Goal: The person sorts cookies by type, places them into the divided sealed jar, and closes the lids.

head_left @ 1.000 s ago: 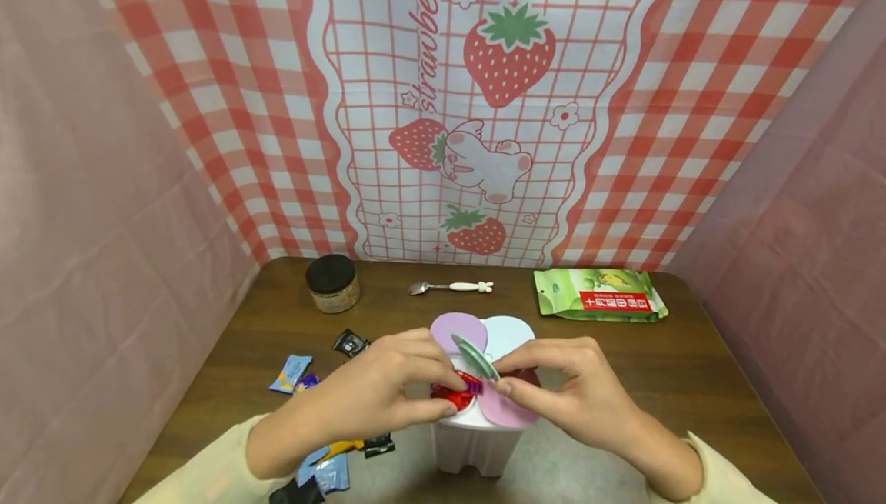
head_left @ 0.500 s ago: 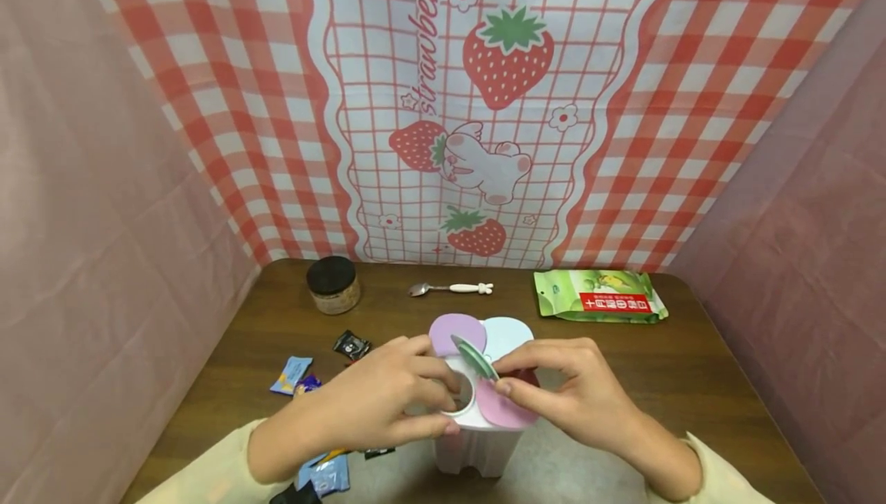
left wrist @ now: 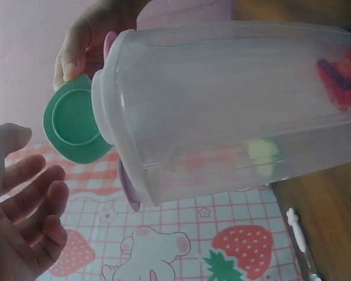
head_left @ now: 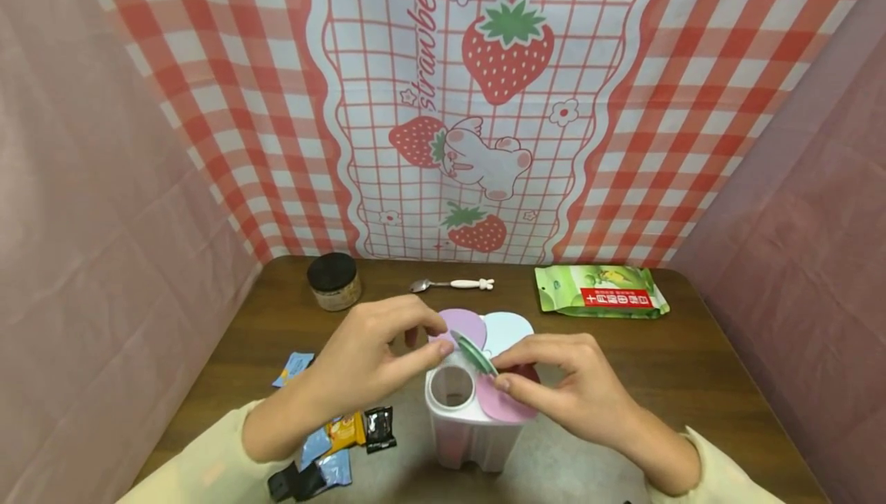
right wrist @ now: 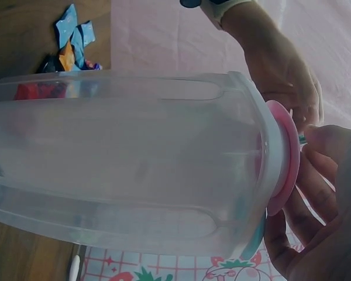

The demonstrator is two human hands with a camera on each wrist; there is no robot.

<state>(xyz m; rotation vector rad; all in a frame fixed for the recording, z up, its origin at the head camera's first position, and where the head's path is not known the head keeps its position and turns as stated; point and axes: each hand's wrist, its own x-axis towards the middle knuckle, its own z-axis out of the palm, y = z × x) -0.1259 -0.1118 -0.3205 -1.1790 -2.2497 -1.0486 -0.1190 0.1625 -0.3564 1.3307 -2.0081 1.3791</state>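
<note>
A tall translucent canister (head_left: 477,438) stands on the table, topped by round purple, pale blue and pink lids and a raised green lid (head_left: 474,352). My right hand (head_left: 564,381) pinches the green lid's edge between thumb and fingers, keeping it tilted up. Below it the round opening (head_left: 452,387) is uncovered. My left hand (head_left: 377,346) hovers beside the green lid, thumb and forefinger apart and holding nothing; the left wrist view shows its fingers loosely bent. Inside the canister, near its bottom, lies a red packet (left wrist: 344,82) with purple marks.
Several small snack packets, including an orange one (head_left: 346,432) and a black one (head_left: 380,428), lie left of the canister. Behind are a black-lidded jar (head_left: 334,282), a spoon with a white handle (head_left: 453,285) and a green wipes pack (head_left: 601,292). Cloth walls surround the table.
The red packet, at the opening in my left hand a second ago, has gone down into the canister. My left hand has lifted out and up toward the green lid. The right hand stays put.
</note>
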